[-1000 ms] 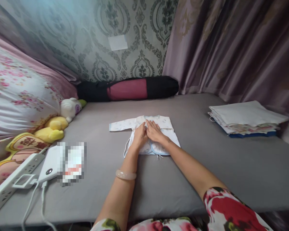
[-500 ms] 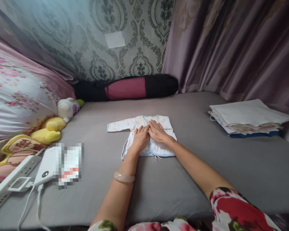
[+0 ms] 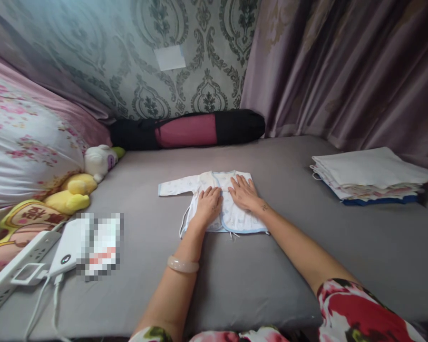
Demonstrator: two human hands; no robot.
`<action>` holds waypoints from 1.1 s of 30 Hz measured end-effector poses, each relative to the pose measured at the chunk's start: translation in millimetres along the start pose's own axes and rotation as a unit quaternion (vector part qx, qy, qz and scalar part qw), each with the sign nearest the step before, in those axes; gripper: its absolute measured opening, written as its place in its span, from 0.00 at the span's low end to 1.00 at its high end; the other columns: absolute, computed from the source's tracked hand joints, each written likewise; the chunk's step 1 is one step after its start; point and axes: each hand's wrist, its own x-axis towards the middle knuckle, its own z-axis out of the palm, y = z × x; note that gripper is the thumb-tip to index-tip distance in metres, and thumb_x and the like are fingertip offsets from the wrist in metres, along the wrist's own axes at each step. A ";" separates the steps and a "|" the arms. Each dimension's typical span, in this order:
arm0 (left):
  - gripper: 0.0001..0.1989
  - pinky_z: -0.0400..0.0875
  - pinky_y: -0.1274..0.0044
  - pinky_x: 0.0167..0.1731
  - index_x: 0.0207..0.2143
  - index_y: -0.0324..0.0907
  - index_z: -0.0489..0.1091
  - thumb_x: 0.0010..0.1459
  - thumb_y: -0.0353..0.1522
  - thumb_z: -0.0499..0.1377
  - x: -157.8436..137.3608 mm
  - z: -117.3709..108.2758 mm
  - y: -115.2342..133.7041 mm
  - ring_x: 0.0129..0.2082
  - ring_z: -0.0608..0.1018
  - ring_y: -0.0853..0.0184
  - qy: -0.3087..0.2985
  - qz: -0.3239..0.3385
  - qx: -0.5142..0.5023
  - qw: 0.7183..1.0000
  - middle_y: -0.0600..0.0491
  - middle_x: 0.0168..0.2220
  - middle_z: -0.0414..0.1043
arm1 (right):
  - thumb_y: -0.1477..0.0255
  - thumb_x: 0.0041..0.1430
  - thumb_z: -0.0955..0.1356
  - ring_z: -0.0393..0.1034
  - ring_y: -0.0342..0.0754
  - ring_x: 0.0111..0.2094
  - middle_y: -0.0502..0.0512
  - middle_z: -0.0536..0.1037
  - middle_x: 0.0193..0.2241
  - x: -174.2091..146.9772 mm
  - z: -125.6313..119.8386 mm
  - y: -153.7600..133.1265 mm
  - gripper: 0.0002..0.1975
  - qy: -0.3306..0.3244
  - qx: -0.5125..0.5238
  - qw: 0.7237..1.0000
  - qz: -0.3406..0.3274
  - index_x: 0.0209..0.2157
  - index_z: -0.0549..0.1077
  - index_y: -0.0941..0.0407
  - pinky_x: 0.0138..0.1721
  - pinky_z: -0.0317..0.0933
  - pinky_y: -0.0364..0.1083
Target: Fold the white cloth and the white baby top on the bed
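A small white baby shirt (image 3: 231, 213) with pale blue trim lies flat on the grey sheet. One of its sleeves (image 3: 178, 185) stretches out to the left; on the right side the other sleeve appears folded in across the front. My left hand (image 3: 209, 205) lies flat on the middle of the shirt, fingers stretched out. Over the shirt's right half, near the shoulder, my right hand (image 3: 244, 192) rests palm down with its fingers spread. Thin white ties show at the shirt's left side and lower hem.
Folded cloths (image 3: 371, 168) are stacked at the right. A black and maroon roll bag (image 3: 187, 130) lies along the wall. On the left are plush toys (image 3: 71, 199), a power strip (image 3: 21, 266), a white power bank (image 3: 71, 244) with cables, and a blurred-out item (image 3: 103, 242).
My right hand has slid to the right across the shirt, away from my left hand. The shirt's lower right corner now reaches a little further right. My left hand has hardly moved.
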 end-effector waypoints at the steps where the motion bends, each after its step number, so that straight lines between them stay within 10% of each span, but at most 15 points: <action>1: 0.20 0.50 0.57 0.62 0.59 0.45 0.59 0.66 0.34 0.45 -0.2 -0.2 0.0 0.65 0.58 0.55 0.000 -0.001 -0.001 1.000 0.49 0.63 0.62 | 0.60 0.68 0.50 0.39 0.58 0.68 0.66 0.48 0.67 1.2 0.0 2.1 0.31 0.001 -0.002 1.000 0.006 0.67 0.51 0.62 0.65 0.33 0.60; 18: 0.18 0.60 0.65 0.59 0.55 0.42 0.65 0.63 0.34 0.51 4.5 -5.0 -5.3 0.59 0.68 0.58 0.061 -0.012 -0.112 0.992 0.46 0.56 0.70 | 0.60 0.67 0.51 0.42 0.62 0.66 0.74 0.51 0.65 17.2 -4.4 21.2 0.34 0.041 -0.026 0.993 0.110 0.64 0.52 0.73 0.64 0.34 0.61; 33: 0.11 0.72 0.71 0.43 0.40 0.40 0.73 0.58 0.30 0.53 15.5 -24.9 -54.4 0.40 0.78 0.62 0.308 -0.225 -0.346 0.857 0.46 0.40 0.78 | 0.57 0.67 0.49 0.36 0.59 0.68 0.69 0.48 0.67 39.7 4.3 -35.8 0.36 -0.010 0.011 0.995 0.098 0.66 0.50 0.70 0.65 0.31 0.59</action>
